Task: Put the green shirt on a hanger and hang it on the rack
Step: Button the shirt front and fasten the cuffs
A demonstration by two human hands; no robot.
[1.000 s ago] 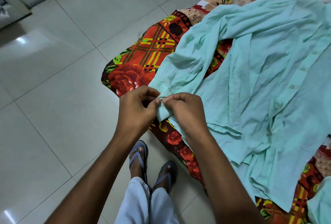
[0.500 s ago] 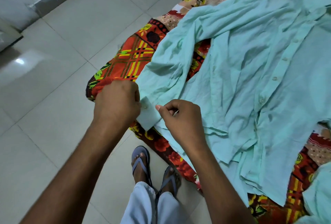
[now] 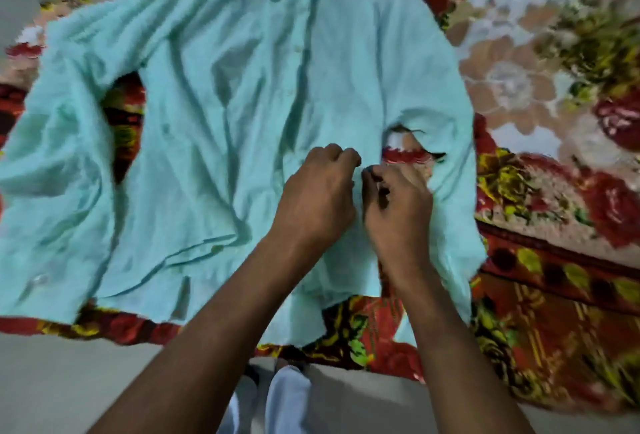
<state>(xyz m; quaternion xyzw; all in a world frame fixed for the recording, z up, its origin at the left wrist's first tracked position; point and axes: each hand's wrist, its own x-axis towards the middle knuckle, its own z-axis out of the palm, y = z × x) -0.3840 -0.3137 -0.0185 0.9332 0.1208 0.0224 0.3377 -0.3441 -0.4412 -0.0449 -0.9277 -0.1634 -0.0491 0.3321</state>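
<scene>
Pinching green shirt (image 3: 221,94) | hands (image 3: 320,196) (image 3: 398,206) moved from left cuff (blurred)

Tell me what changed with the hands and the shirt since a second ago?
Both hands, left hand and right hand, left the cuff at the shirt's left edge and now pinch fabric on its right side. The green shirt still lies spread on the flowered blanket.

Quick count from the head cam: 1 green shirt (image 3: 225,114), spread across most of the bedspread. 1 floral bedspread (image 3: 540,94), w/ its near edge by the floor. 2 hands, left hand (image 3: 317,196) and right hand (image 3: 398,210), both pinching shirt fabric approx at the near-right part. 2 pale trouser legs (image 3: 277,399) at the bottom. Buttons were too blurry to count.
</scene>
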